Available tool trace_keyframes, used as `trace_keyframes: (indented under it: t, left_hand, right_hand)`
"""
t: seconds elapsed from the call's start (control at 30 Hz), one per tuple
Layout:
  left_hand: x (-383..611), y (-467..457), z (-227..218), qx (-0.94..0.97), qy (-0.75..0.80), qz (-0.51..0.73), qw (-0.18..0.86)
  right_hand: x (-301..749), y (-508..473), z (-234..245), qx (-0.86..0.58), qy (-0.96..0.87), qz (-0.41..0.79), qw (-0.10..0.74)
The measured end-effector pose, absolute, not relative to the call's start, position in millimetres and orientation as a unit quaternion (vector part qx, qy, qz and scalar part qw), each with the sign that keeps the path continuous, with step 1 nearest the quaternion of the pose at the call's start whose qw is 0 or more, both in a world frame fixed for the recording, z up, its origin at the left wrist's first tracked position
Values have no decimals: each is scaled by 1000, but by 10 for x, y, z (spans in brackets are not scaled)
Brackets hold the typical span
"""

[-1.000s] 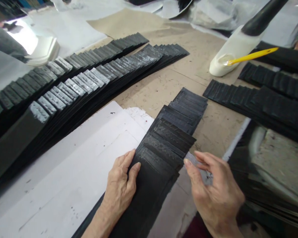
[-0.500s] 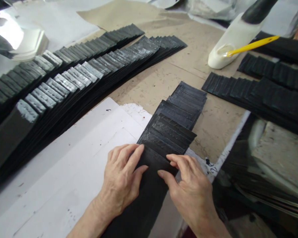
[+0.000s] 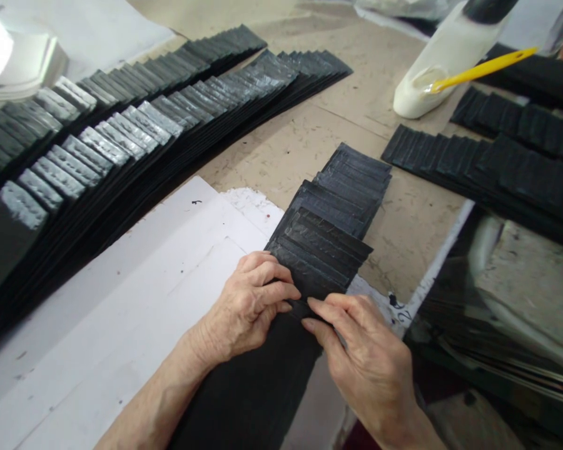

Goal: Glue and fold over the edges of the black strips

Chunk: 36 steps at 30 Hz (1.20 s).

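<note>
A wide black strip (image 3: 244, 394) of leather-like sheet runs from the lower edge up between my hands. Its top end lies over a fanned stack of black strips (image 3: 328, 234), whose ends overlap like steps. My left hand (image 3: 251, 306) is closed at the strip's top end, with thumb and fingertips pinched along the edge. Just to the right, my right hand (image 3: 368, 347) pinches the same edge, thumb below and forefinger above. The two sets of fingertips nearly meet. A narrow fold appears to show between them, though fingers partly cover it.
Long rows of black strips (image 3: 182, 119) with shiny, whitish-smeared ends fan across the left. White board (image 3: 169, 269) lies under my left arm. A white bottle (image 3: 426, 69) with a cut opening holds a yellow-handled brush (image 3: 488, 70). More black strips (image 3: 478, 159) overhang the table edge at right.
My left hand has moved right along the strip's edge, its fingers drawing in from spread to pinched. My right thumb and forefinger have closed nearer together. The view has shifted slightly.
</note>
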<state>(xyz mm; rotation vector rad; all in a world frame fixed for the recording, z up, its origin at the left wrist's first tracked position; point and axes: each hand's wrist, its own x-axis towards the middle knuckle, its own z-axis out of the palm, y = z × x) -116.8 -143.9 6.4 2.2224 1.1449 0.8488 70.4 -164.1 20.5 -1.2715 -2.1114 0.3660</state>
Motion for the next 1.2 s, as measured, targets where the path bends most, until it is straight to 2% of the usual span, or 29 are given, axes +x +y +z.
trace_keyframes:
  t: [0.23, 0.53, 0.73, 1.2]
  left_hand:
    - [-1208, -1465, 15, 822, 397, 329, 242]
    - [-1252, -1492, 51, 874, 365, 267, 175]
    - [-1267, -1483, 71, 902, 326, 234, 160]
    - [-1264, -1474, 28, 898, 316, 250, 178]
  right_hand:
    - [664, -1716, 198, -472, -820, 70, 316]
    - [685, -1832, 125, -466, -850, 3, 248]
    - [702, -1837, 142, -439, -867, -15, 236]
    - [795, -1906, 17, -418, -866, 2, 276]
